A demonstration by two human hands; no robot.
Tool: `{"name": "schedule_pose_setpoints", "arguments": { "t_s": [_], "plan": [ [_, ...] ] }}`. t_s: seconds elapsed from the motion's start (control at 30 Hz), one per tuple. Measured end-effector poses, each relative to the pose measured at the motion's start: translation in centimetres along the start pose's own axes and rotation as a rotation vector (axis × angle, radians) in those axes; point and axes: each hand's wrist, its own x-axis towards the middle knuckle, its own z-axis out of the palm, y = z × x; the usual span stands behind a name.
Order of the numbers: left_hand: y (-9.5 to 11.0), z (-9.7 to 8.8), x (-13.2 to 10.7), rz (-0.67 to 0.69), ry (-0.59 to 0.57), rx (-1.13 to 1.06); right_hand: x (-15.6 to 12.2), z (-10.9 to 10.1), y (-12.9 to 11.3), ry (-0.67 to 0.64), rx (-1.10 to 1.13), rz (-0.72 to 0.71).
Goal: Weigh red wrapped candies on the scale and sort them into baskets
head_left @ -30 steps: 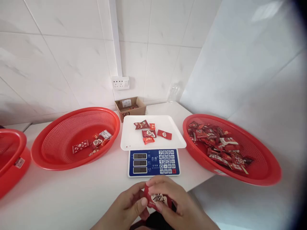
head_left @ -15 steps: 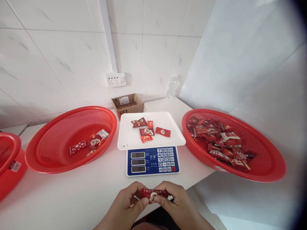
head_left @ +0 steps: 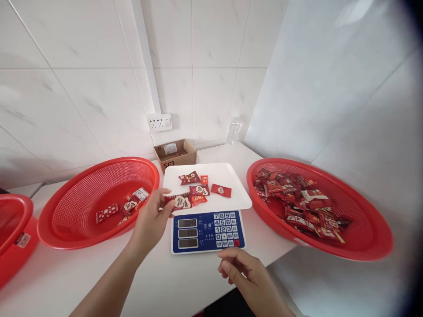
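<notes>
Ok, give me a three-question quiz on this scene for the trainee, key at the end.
1. Which red basket holds more candies: A the left one, or B the right one?
2. True or false: the right hand holds a candy.
3. What is fixed to the wall above the cardboard box?

Key: 1 B; 2 false; 3 a socket.
</notes>
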Motion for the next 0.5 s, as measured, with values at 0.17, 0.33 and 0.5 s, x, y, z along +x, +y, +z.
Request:
{"name": "schedule_pose_setpoints", "arguments": {
  "t_s": [0.17,0.33,0.5],
  "plan": [
    [-0.7,1.3,3.5,0.075,0.001,0.272,-0.4,-0.3,1.0,0.008,0.02,0.065],
    [-1.3,1.5,2.9,0.145,-0.055,0.447,-0.4,-1.2,1.8,0.091,0.023,0.081],
    [-2.4,2.0,2.7,0.186,-0.121,0.52,0.1,-1.5,2.0,0.114,0.029,0.053]
  ]
}}
